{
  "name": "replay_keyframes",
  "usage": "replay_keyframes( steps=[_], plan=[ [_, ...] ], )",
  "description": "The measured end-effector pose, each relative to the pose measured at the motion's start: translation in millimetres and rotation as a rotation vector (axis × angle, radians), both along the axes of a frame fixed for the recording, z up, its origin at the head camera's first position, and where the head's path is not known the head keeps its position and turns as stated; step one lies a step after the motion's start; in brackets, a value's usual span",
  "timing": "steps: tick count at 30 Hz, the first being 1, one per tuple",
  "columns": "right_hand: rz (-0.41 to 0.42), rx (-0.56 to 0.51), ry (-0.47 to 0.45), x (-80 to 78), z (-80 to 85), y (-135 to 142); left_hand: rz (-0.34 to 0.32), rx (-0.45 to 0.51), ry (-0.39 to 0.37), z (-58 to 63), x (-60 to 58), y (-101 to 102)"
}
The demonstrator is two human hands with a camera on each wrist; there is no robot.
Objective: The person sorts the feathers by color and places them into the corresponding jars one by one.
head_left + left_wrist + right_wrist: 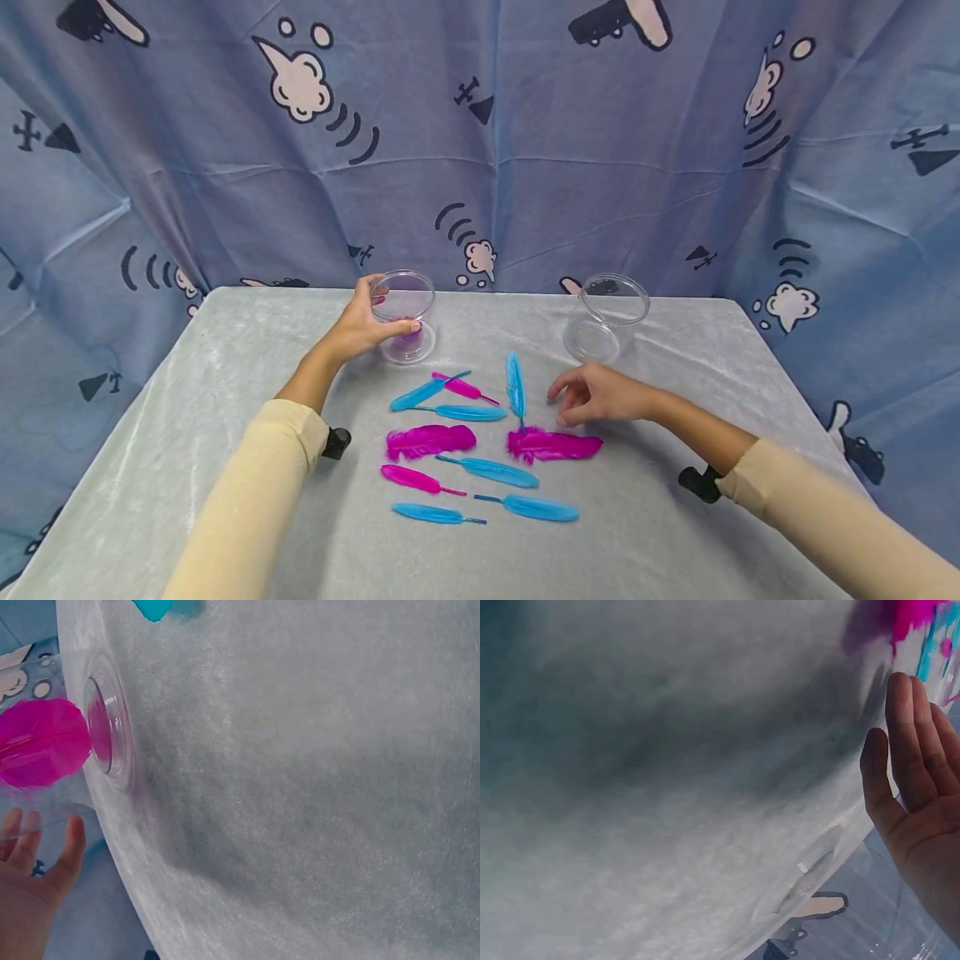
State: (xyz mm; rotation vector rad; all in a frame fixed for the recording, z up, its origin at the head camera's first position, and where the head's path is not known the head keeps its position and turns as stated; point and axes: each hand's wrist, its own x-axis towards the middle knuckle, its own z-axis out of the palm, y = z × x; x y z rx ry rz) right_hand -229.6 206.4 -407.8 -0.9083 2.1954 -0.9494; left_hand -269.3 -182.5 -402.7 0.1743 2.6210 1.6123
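Note:
At the back left, my left hand (365, 323) holds a clear plastic cup (407, 354) that stands upright, thumb in front and fingers behind. A magenta feather (45, 742) is inside the cup, plain in the left wrist view. My right hand (606, 394) hovers above the table with loosely bent fingers and nothing between them. Nearest to it are a fluffy magenta feather (558, 445) and an upright-lying blue feather (515, 385). Another magenta feather (431, 441), a blue feather (498, 472) and several more lie spread in the middle.
A second clear cup (592, 340) stands at the back right, beyond my right hand. The table (675, 533) carries a pale grey cloth. Behind it hangs a blue patterned curtain (420, 100).

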Motion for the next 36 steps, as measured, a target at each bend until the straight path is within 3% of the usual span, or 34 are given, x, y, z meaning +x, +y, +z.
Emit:
replay_keyframes(
  steps=[4, 10, 21, 36],
  plan=[
    [0.012, 0.011, -0.023, 4.9, -3.8, 4, -0.007, 0.002, -0.006, 5.0, 3.3, 1],
    [-0.001, 0.011, -0.036, 10.6, -8.0, 9, 0.002, -0.008, 0.004, -0.8, -0.4, 1],
    [-0.035, -0.024, -0.030, 19.8, -11.1, 18, 0.003, -0.010, -0.002, -0.9, 0.0, 2],
    [-0.048, -0.015, 0.013, 23.3, -13.2, 7, 0.014, -0.023, -0.003, -0.7, 0.4, 2]
  ],
)
